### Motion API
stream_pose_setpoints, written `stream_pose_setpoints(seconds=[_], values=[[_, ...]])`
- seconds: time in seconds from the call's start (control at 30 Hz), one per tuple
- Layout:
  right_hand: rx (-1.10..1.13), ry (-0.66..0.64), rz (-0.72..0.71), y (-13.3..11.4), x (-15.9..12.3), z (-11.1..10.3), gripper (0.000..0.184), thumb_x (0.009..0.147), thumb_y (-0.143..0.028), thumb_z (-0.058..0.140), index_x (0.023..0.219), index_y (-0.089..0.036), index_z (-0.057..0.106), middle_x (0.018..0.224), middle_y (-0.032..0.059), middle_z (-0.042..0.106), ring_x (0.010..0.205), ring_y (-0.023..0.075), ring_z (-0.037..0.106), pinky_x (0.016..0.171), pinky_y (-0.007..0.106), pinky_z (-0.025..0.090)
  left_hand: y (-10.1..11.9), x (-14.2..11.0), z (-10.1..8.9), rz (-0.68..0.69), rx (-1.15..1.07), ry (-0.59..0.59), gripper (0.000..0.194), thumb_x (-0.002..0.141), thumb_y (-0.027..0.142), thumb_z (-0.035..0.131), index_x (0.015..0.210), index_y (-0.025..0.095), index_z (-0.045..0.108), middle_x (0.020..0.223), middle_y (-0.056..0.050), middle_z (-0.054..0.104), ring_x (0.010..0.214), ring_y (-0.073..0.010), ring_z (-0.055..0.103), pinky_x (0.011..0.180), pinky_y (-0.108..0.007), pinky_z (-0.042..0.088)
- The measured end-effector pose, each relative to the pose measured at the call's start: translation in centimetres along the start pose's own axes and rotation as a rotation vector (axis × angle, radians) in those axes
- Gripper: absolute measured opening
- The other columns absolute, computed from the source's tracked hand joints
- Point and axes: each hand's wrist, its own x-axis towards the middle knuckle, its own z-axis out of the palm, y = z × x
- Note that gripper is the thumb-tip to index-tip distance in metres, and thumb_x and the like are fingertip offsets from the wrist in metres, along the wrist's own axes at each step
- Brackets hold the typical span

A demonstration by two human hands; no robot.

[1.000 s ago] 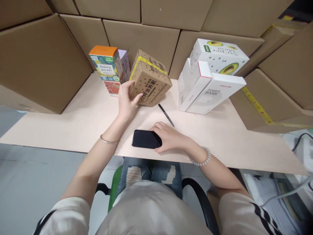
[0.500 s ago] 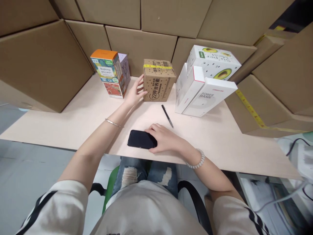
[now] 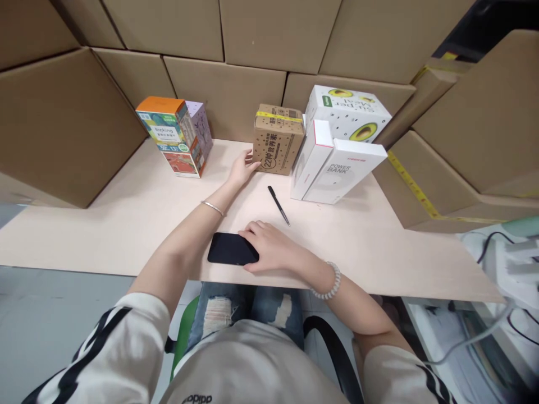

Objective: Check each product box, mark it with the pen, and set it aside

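My left hand (image 3: 244, 169) reaches forward, its fingertips against the lower left side of a brown carton (image 3: 275, 148) with yellow tape over its top. The fingers are a little apart and not wrapped around the box, which stands upright. Near the table's front edge, my right hand (image 3: 272, 247) grips the right end of a black smartphone (image 3: 231, 248), thumb and fingers on opposite long edges. The phone lies flat, its dark screen up. Between the carton and my right hand lies a black pen (image 3: 278, 206), touched by neither hand.
Right of the carton stand a white power bank box (image 3: 341, 171), a slim white box (image 3: 311, 160) and an avocado-print box (image 3: 345, 115). An orange-topped box (image 3: 170, 134) and a purple box (image 3: 202, 126) stand at left. Large cardboard boxes (image 3: 227, 98) wall the table's back.
My left hand has pushed the brown carton to the right, closing the gap to the white boxes. The phone and my right hand stay in place. The view has shifted slightly.
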Motion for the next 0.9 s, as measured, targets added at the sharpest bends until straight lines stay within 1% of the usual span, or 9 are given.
stream_pose_setpoints(seconds=[0.13, 0.2, 0.27, 0.4, 0.5, 0.6, 0.73, 0.8, 0.9], values=[[-0.005, -0.003, 0.013, -0.2, 0.1, -0.2, 0.081, 0.085, -0.055, 0.089, 0.147, -0.008, 0.067, 0.136, 0.0226, 0.07, 0.124, 0.037, 0.065, 0.11, 0.053, 0.055, 0.8, -0.1, 1.2, -0.008, 0.047, -0.002, 0.031, 0.093, 0.015, 0.076, 0.123, 0.011, 0.067, 0.137, -0.022, 0.076, 0.114, -0.0284, 0.078, 0.11, -0.048, 0.062], [0.013, 0.004, 0.017, -0.3, 0.2, -0.5, 0.083, 0.089, -0.065, 0.084, 0.146, -0.006, 0.068, 0.134, 0.0229, 0.073, 0.124, 0.0376, 0.067, 0.11, 0.053, 0.055, 1.0, -0.5, 1.3, -0.002, 0.084, 0.01, 0.031, 0.095, 0.017, 0.076, 0.123, 0.011, 0.066, 0.138, -0.024, 0.073, 0.116, -0.0298, 0.077, 0.11, -0.049, 0.062], [0.019, 0.034, 0.013, -0.2, 0.2, -0.7, 0.076, 0.097, -0.067, 0.076, 0.143, -0.006, 0.07, 0.13, 0.0222, 0.075, 0.121, 0.0368, 0.07, 0.109, 0.053, 0.055, 1.1, -1.4, 0.9, 0.019, 0.131, 0.03, 0.033, 0.094, 0.02, 0.078, 0.124, 0.013, 0.066, 0.141, -0.024, 0.069, 0.126, -0.0325, 0.072, 0.117, -0.051, 0.057], [-0.075, 0.188, 0.02, 0.7, 0.0, -0.7, 0.044, 0.106, -0.049, 0.069, 0.129, -0.012, 0.076, 0.118, 0.0181, 0.08, 0.113, 0.0347, 0.074, 0.103, 0.05, 0.056, 1.1, -4.8, -2.4, 0.139, 0.243, 0.084, 0.037, 0.092, 0.025, 0.08, 0.126, 0.019, 0.067, 0.141, -0.018, 0.065, 0.141, -0.0356, 0.061, 0.131, -0.054, 0.043], [-0.172, 0.292, 0.067, 1.4, 0.0, -0.8, 0.027, 0.105, -0.039, 0.069, 0.113, -0.015, 0.078, 0.107, 0.016, 0.081, 0.104, 0.0343, 0.076, 0.094, 0.048, 0.056, 0.8, -7.2, -6.3, 0.349, 0.387, 0.299, 0.051, 0.093, 0.03, 0.078, 0.14, 0.021, 0.06, 0.159, -0.022, 0.053, 0.156, -0.0402, 0.049, 0.138, -0.06, 0.031], [-0.254, 0.293, 0.27, 1.2, 0.1, -1.3, 0.024, 0.105, -0.039, 0.066, 0.099, -0.017, 0.076, 0.102, 0.0157, 0.082, 0.096, 0.0338, 0.079, 0.086, 0.045, 0.055, 0.2, -8.4, -9.9, 0.378, 0.43, 0.524, 0.076, 0.091, 0.036, 0.08, 0.157, 0.026, 0.044, 0.18, -0.022, 0.029, 0.172, -0.0412, 0.028, 0.143, -0.062, 0.016], [-0.276, 0.138, 0.772, 0.4, 0.1, -3.1, 0.034, 0.109, -0.045, 0.055, 0.115, -0.016, 0.072, 0.101, 0.0164, 0.084, 0.098, 0.0372, 0.082, 0.08, 0.042, 0.053, -0.6, -8.2, -12.7, 0.123, 0.476, 0.638, 0.105, 0.082, 0.038, 0.087, 0.167, 0.023, 0.028, 0.188, -0.025, 0.006, 0.179, -0.0402, 0.005, 0.144, -0.063, 0.008], [-0.261, 0.085, 0.93, 0.4, 0.1, -4.0, 0.044, 0.111, -0.05, 0.048, 0.127, -0.013, 0.067, 0.107, 0.0191, 0.084, 0.105, 0.0404, 0.082, 0.083, 0.044, 0.053, -0.8, -7.7, -13.3, 0.009, 0.469, 0.644, 0.115, 0.078, 0.04, 0.091, 0.169, 0.022, 0.024, 0.188, -0.026, 0.002, 0.179, -0.04, -0.002, 0.144, -0.065, 0.004], [-0.24, 0.027, 1.045, 1.3, 0.1, -4.7, 0.06, 0.111, -0.056, 0.043, 0.138, -0.006, 0.062, 0.117, 0.0252, 0.082, 0.116, 0.0441, 0.08, 0.09, 0.048, 0.054, -1.2, -6.7, -13.8, -0.011, 0.37, 0.645, 0.12, 0.077, 0.039, 0.092, 0.171, 0.022, 0.02, 0.188, -0.026, 0.01, 0.179, -0.0375, 0.008, 0.145, -0.062, 0.009]])
